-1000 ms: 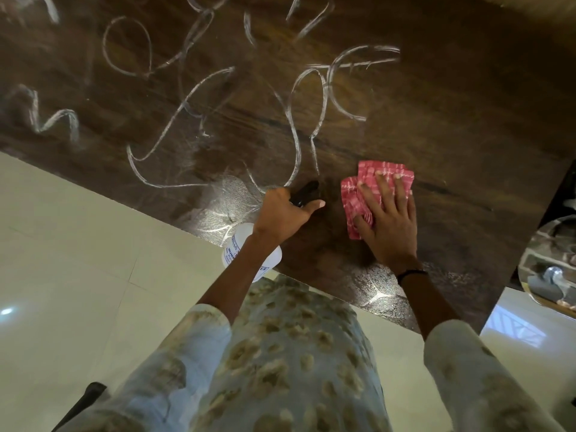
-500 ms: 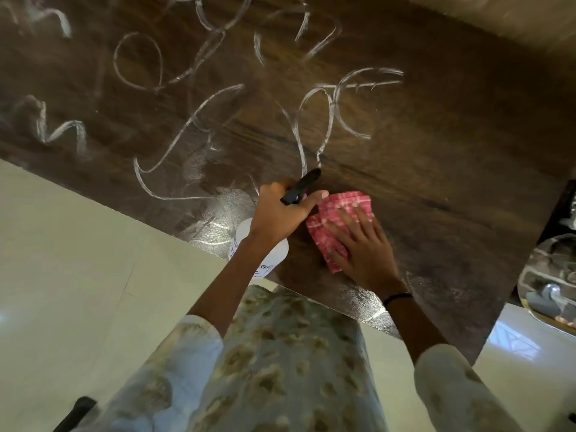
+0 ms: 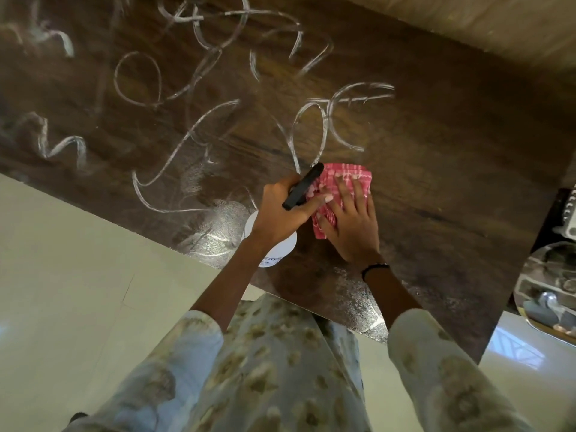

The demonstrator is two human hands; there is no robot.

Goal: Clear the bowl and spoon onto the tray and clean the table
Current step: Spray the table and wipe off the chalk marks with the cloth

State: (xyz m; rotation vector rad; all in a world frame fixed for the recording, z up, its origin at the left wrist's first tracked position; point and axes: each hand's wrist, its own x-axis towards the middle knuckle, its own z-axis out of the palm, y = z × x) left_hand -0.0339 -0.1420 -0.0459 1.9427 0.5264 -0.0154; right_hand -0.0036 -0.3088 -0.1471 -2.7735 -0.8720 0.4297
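Note:
A dark wooden table point(image 3: 436, 145) carries white looping streaks point(image 3: 187, 88) across its left and middle. My left hand point(image 3: 280, 210) grips a white spray bottle point(image 3: 274, 247) by its black trigger head near the front edge. Right beside it, my right hand point(image 3: 352, 226) lies flat with spread fingers on a folded red-and-white checked cloth point(image 3: 346, 179), pressing it to the tabletop. A round steel tray point(image 3: 548, 288) with a bowl and spoon in it sits at the far right, cut off by the frame's edge.
Pale tiled floor point(image 3: 78, 291) lies below and left of the table's front edge. A beige wall point(image 3: 498, 23) runs behind the table. Wet sheen covers the wood near the front edge point(image 3: 352, 300).
My right hand has slid the cloth left until it lies next to my left hand, then slightly forward. The spray bottle's black nozzle has tipped up into sight.

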